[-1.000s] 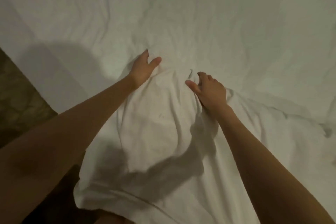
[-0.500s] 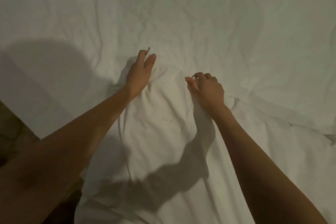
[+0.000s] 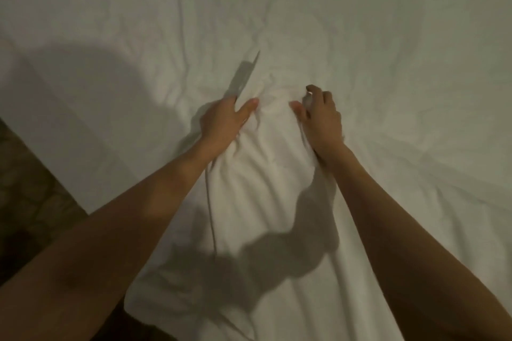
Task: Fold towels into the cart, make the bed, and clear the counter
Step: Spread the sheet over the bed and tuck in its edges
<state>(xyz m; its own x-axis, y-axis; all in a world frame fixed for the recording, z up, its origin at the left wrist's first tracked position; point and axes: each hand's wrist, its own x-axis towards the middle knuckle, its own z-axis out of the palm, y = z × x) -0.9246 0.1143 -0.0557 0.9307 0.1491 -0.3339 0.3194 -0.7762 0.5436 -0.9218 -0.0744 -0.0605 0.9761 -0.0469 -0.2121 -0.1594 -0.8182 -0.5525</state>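
Both my hands have drawn closer: left hand [image 3: 221, 122] and right hand [image 3: 321, 116] grip bunched sheet [image 3: 271, 163]; bed edge [image 3: 55, 163] left.

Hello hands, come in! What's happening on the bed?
Left hand and right hand both gripping bunched white sheet. Nothing in the way.

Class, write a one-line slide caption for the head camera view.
Both hands work a bunched fold of white sheet on the bed: left hand gripping, right hand pinching.
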